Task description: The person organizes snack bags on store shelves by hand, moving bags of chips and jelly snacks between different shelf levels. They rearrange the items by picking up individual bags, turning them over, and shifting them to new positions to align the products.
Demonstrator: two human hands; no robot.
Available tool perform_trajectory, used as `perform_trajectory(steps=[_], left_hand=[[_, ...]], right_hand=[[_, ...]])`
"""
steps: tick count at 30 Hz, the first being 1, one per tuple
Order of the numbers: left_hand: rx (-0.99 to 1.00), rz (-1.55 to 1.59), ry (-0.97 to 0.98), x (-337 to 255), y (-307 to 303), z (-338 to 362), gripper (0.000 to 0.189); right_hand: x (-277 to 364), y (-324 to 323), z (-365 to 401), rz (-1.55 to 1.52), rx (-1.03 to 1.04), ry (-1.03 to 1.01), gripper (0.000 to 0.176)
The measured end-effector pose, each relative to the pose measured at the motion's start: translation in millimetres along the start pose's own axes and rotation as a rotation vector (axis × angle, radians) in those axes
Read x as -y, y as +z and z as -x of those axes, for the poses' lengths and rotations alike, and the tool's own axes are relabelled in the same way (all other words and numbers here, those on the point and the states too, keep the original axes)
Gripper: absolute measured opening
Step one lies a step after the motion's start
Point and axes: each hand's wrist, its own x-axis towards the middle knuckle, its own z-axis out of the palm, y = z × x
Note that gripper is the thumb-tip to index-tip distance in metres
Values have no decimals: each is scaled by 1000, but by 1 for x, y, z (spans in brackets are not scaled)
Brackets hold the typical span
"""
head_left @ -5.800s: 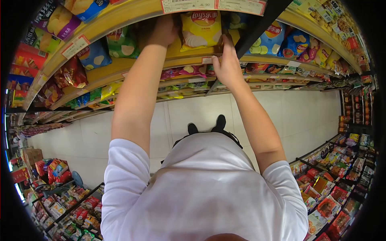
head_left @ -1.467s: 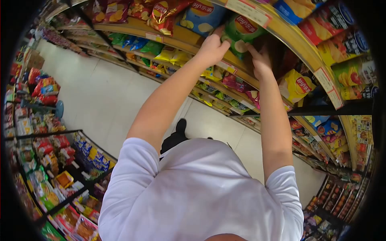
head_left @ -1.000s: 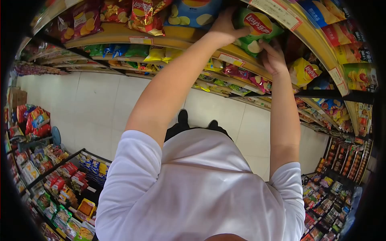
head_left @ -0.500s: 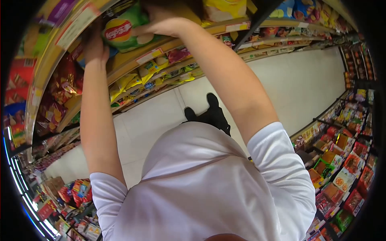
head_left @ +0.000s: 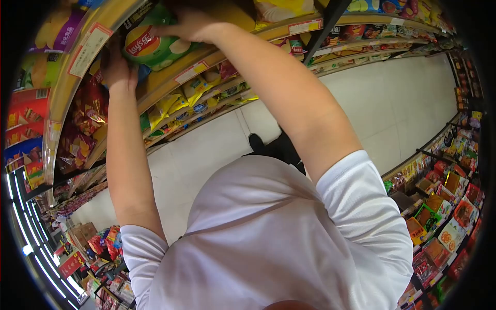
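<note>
A green Lay's bag of chips [head_left: 168, 54] with a red and yellow logo is upright at the edge of a shelf, at the top of the head view. My right hand [head_left: 192, 26] grips its right side, the thumb across the front and the other fingers in shadow behind. At the bag's left edge, my left hand [head_left: 118, 67] is pressed against it from the side, its fingers partly in shade. The bag sits between both hands. Beneath it, part of a blue packet [head_left: 143, 71] shows.
The shelf edge [head_left: 227, 51] carries price labels. A yellow chip bag [head_left: 284, 11] is to the right, and yellow packets [head_left: 196, 89] fill a lower shelf. Dark red bags [head_left: 85, 116] hang at left. Packaged goods [head_left: 439, 217] line the right side; pale floor tiles [head_left: 201, 155] lie below.
The green bag has shifted slightly left and turned, so its logo reads more clearly. My right hand has moved left with it. The view has tilted a little.
</note>
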Motion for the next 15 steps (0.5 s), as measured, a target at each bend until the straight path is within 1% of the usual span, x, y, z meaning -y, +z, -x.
perform_trajectory(steps=[1, 2, 3, 4, 5, 6, 7, 8, 9, 10, 12, 14, 15], left_hand=[[5, -76, 68, 0, -1, 4, 42], [-9, -83, 62, 1, -2, 15, 42], [-56, -119, 116, 0, 0, 30, 38], [-102, -153, 176, -2, 2, 44, 35], [-147, -190, 236, -3, 2, 55, 32], [-127, -324, 374, 5, -6, 67, 29], [-127, -344, 442, 11, -1, 83, 29], [-65, -470, 447, 20, -3, 98, 29], [47, -410, 390, 28, 5, 111, 29], [181, -481, 309, 27, 12, 125, 27], [371, -732, 484, 41, 20, 122, 27], [599, -888, 484, 36, 39, 111, 28], [598, -893, 480, 37, 43, 105, 28]], right_hand=[[6, -12, -2, -41, 98, 80, 81], [13, -24, -4, -83, 198, 162, 94], [23, -32, -3, -116, 184, 235, 89], [20, -27, -14, -237, 137, 102, 82], [13, -35, -13, -267, -50, 379, 77], [74, -68, -1, 49, -33, 409, 71], [68, -61, -1, 41, -22, 409, 71], [65, -56, -3, 49, -25, 410, 71], [61, -51, -5, 58, -27, 411, 71], [58, -45, -10, 69, -30, 406, 71], [47, -35, -16, 91, -37, 407, 70], [35, -24, -22, 110, -45, 409, 70], [29, -20, -25, 118, -53, 412, 70]])
